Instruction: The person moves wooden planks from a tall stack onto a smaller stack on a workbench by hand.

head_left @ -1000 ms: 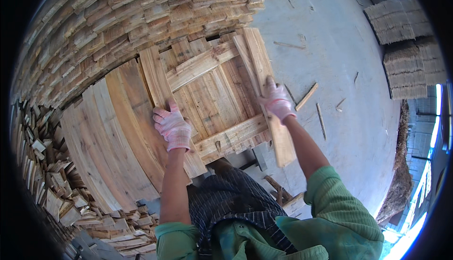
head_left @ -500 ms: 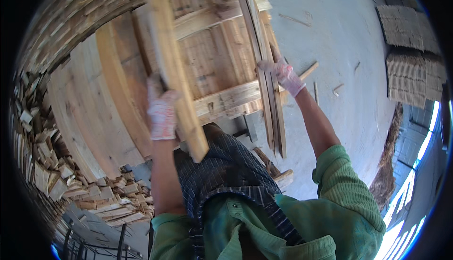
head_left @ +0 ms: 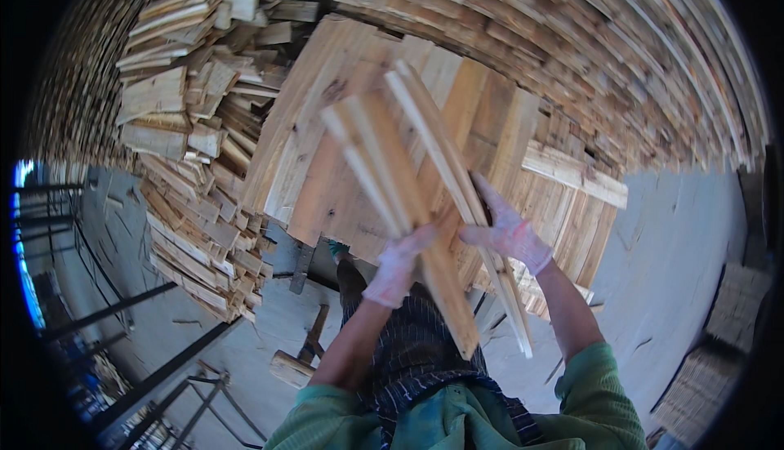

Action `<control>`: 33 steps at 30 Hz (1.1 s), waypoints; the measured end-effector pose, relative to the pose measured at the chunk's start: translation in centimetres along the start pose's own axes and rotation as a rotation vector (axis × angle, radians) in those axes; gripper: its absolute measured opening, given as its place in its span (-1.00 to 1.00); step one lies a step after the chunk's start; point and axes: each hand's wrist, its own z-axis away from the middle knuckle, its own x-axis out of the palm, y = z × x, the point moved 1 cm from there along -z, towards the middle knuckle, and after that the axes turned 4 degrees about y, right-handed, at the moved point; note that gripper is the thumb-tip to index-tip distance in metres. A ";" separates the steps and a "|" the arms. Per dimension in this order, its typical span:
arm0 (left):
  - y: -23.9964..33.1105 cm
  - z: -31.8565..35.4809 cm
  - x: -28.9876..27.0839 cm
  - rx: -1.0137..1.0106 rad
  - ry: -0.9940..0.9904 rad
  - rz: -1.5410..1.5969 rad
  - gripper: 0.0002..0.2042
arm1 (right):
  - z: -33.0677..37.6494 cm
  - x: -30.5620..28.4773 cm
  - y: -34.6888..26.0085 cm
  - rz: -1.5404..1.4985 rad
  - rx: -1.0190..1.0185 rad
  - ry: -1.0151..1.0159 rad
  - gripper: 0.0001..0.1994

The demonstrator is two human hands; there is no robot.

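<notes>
My left hand (head_left: 400, 264), in a white and pink work glove, is closed around a wooden board (head_left: 447, 299) tilted up and away from me. Motion blurs its far part, so I cannot tell whether it is one piece or two. Gripped in my gloved right hand (head_left: 513, 236) are narrow wooden strips (head_left: 441, 141), lying at nearly the same slant just to the right. Both hands are in front of my waist. Beneath the held wood is a broad surface of flat boards laid side by side (head_left: 314, 176).
Stacked lumber (head_left: 563, 29) rises along the far side. A loose heap of short wood offcuts (head_left: 192, 238) lies at the left. A slatted wooden section (head_left: 563, 221) adjoins the boards at the right. Dark metal bars (head_left: 163, 376) stand at lower left, and bundled stacks (head_left: 735, 307) at far right.
My view has turned left, bringing the laid boards in front of me. Both hands have moved closer together, with the board and the strips still in their grips.
</notes>
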 end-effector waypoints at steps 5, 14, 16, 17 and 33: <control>3.1 6.3 -11.8 0.102 0.147 0.330 -0.22 | -10.3 1.8 -8.9 0.789 -0.048 -0.065 -0.07; -0.9 2.6 -22.7 -0.010 0.438 0.580 -0.48 | -16.1 4.0 -2.6 1.105 -0.333 0.098 -0.20; 0.6 -1.7 -20.1 -0.018 0.407 0.621 -0.47 | -16.5 3.4 -3.3 1.089 -0.314 0.051 -0.21; 1.1 -2.6 -19.7 -0.018 0.313 0.633 -0.43 | -16.8 2.9 -3.7 1.067 -0.312 0.012 -0.21; 2.7 -3.3 -17.6 -0.142 0.423 0.690 -0.35 | -31.0 -3.3 -9.2 1.072 -0.129 0.177 -0.17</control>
